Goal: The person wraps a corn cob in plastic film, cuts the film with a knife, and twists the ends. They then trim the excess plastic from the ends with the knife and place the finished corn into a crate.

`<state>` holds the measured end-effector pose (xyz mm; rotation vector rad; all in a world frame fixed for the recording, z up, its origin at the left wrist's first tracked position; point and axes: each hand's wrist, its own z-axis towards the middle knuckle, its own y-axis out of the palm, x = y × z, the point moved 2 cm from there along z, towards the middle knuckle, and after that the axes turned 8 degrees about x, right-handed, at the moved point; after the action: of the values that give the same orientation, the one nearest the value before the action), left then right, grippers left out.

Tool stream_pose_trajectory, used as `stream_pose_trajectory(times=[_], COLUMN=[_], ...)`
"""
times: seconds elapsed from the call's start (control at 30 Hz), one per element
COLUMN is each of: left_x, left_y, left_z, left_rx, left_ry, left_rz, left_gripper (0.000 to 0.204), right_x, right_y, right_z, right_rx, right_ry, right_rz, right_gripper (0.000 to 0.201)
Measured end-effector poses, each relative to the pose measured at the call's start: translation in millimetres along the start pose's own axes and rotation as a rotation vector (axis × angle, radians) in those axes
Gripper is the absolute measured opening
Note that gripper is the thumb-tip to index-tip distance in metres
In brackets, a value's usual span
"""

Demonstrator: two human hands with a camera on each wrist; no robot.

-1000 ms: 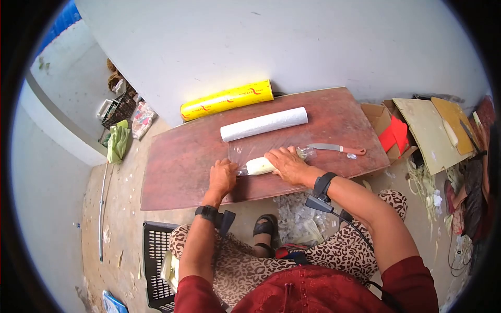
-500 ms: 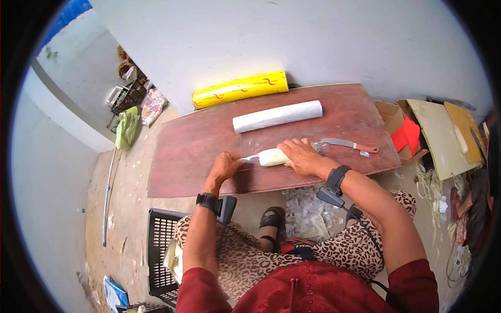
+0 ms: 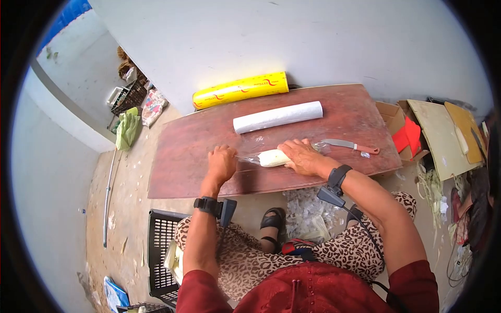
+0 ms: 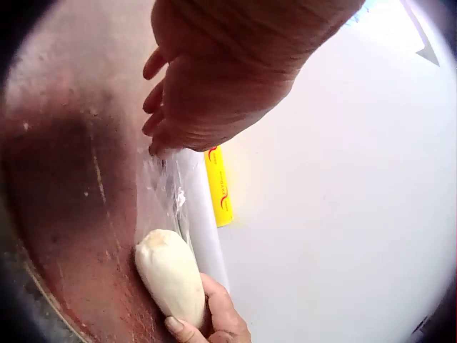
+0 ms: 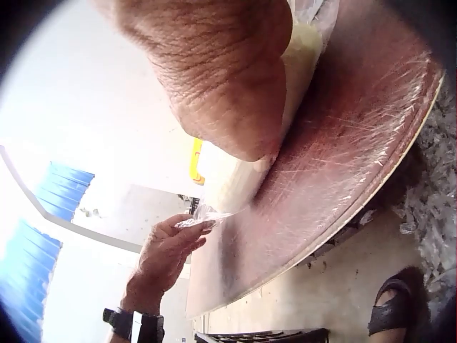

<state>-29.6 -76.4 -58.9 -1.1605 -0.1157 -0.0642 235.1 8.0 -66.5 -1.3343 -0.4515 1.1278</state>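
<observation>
Near the middle of the head view, a pale white root point(image 3: 273, 157) lay on a reddish-brown table point(image 3: 182, 167), wrapped in clear plastic film point(image 3: 250, 158). The right hand point(image 3: 302, 156) rested on top of the root's right end, fingers curved over it and pressing it down onto the table. The left hand point(image 3: 222, 163) sat just to the left of the root, well apart from the right hand, and pinched the twisted loose end of the film between its fingertips; the left wrist view showed the film point(image 4: 166, 187) stretched taut from those fingers down to the root point(image 4: 171, 275).

Above the hands in the head view, a white roll point(image 3: 277, 116) lay across the table, and beyond it a yellow roll point(image 3: 240, 89) lay against the white wall point(image 3: 292, 41). A knife point(image 3: 348, 145) with a reddish handle lay to the right of the right hand. A black crate point(image 3: 160, 245) stood on the floor at lower left, and a cardboard box point(image 3: 396, 130) stood right of the table.
</observation>
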Motion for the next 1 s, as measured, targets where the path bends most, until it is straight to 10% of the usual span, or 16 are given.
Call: stream_pose_trajectory(times=[0.27, 0.33, 0.43, 0.5, 0.73, 1.0], left_x=[-2, -8, 27, 65, 114, 106], left_y=[10, 7, -29, -43, 16, 18], left_z=[-5, -16, 9, 16, 1, 8], left_rx=[-0.129, 0.082, 0.112, 0.391, -0.114, -0.149], left_ry=[0.012, -0.01, -0.14, 0.1, 0.112, 0.103], left_rz=[0.36, 0.542, 0.33, -0.068, -0.234, -0.044], left_gripper=[0.014, 0.015, 0.022, 0.03, 0.07, 0.058], right_x=[4, 7, 8, 5, 3, 8], right_y=[6, 9, 4, 9, 6, 17], right_z=[2, 2, -3, 5, 4, 0], right_rx=[0.039, 0.065, 0.019, -0.007, 0.042, 0.138], right_ry=[-0.014, -0.019, 0.001, 0.022, 0.022, 0.018], right_rz=[0.015, 0.026, -0.026, -0.027, -0.038, -0.004], right_gripper=[0.048, 0.047, 0.048, 0.048, 0.042, 0.056])
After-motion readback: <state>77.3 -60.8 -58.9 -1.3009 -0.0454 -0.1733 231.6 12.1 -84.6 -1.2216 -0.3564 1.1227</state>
